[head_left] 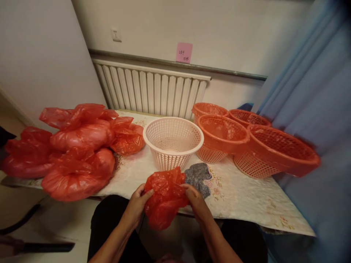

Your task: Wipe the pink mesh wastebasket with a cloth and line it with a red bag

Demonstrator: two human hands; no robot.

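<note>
A crumpled red plastic bag (166, 199) is stretched between my two hands at the front edge of the table. My left hand (139, 202) pinches its left side between thumb and fingers. On the opposite side, my right hand (196, 201) is closed on the bag's edge. Just behind the bag stands a white perforated plastic basket (172, 155), upright and with no liner on it. A dark grey cloth (199, 177) lies flat to the right, close to my right hand.
Several tied, filled red bags (79, 175) are heaped at the table's left. Several baskets lined with red bags (257, 164) stand at the right, beside a blue curtain (309, 98). A patterned cloth covers the table (238, 199). Behind it is a white radiator (156, 89).
</note>
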